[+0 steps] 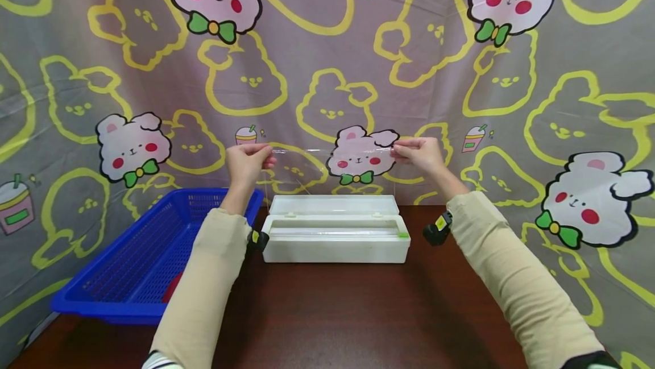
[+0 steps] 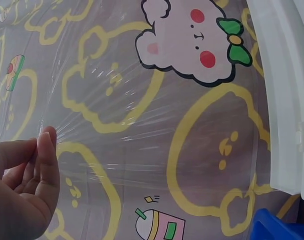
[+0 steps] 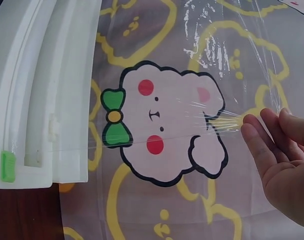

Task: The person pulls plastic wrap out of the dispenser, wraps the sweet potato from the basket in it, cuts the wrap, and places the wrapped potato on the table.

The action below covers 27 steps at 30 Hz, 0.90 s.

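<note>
The left hand (image 1: pixel 245 165) and right hand (image 1: pixel 422 156) pinched the plastic film (image 2: pixel 109 130) by its upper edge, parallel to the white box (image 1: pixel 335 251) below, near the back edge of the worktop (image 1: pixel 332 312).

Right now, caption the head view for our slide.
Left hand and right hand hold clear film above an open white box.

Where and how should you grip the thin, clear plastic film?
Likely pinch the film at both ends of its upper edge, coming from left and right: it is a thin, creased sheet with that edge raised above the long white plastic box.
</note>
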### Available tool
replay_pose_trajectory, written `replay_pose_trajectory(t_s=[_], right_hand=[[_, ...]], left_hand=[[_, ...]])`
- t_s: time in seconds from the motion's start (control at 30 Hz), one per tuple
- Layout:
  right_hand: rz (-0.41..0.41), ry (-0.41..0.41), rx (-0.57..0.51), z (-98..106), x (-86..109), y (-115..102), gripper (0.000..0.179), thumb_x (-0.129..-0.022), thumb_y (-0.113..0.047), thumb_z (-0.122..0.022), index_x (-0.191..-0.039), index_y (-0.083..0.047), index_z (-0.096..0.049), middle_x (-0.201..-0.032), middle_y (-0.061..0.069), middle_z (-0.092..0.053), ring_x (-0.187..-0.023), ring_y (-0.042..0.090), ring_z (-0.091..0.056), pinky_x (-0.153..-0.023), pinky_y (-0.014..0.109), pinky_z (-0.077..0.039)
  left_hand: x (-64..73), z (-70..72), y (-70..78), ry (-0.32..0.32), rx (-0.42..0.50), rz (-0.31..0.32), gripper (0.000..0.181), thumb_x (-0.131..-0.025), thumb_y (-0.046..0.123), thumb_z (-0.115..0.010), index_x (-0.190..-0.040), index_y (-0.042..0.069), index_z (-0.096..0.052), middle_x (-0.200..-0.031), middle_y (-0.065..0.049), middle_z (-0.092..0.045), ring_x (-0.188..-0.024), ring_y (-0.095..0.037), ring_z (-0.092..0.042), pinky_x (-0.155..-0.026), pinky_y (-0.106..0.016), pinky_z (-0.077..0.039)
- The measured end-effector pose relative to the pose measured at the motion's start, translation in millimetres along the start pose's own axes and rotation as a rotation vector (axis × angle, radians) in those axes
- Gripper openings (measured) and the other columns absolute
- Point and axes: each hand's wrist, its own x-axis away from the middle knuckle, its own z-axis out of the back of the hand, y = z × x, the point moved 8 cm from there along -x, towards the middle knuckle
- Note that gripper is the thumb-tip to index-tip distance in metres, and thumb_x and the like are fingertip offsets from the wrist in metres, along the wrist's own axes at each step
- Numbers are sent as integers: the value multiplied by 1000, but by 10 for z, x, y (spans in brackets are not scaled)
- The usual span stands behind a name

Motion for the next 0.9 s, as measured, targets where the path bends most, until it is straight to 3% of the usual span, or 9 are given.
replay_pose_trajectory(t_s=[0.33,0.7,0.9], right_hand=[[39,4,48,23,-4,-103,33,-85,3,-56,-109,23,-49,-67,-2,-64,-66,8,-64,-71,33,-49],[23,-11,-84,20,-5,-226,18,-83,8,-55,-98,17,-57,-63,2,-65,-62,12,-64,-66,28,-51],[26,-18,-114,5,-24,-292,16,-83,8,-56,-96,17,-58,-65,4,-65,-63,13,-64,-65,28,-51]], left_hand=[[-14,-3,99,-12,-9,24,23,-81,4,-64,-98,-12,-63,-70,-10,-64,-49,-8,-59,-51,-21,-50],[-43,-38,236,-30,-28,-40,21,-80,1,-64,-95,-13,-63,-64,-4,-61,-49,-8,-59,-50,-20,-49],[-71,-47,293,-33,11,-63,20,-78,-5,-63,-95,-16,-61,-61,-3,-60,-47,-7,-58,-48,-18,-48]])
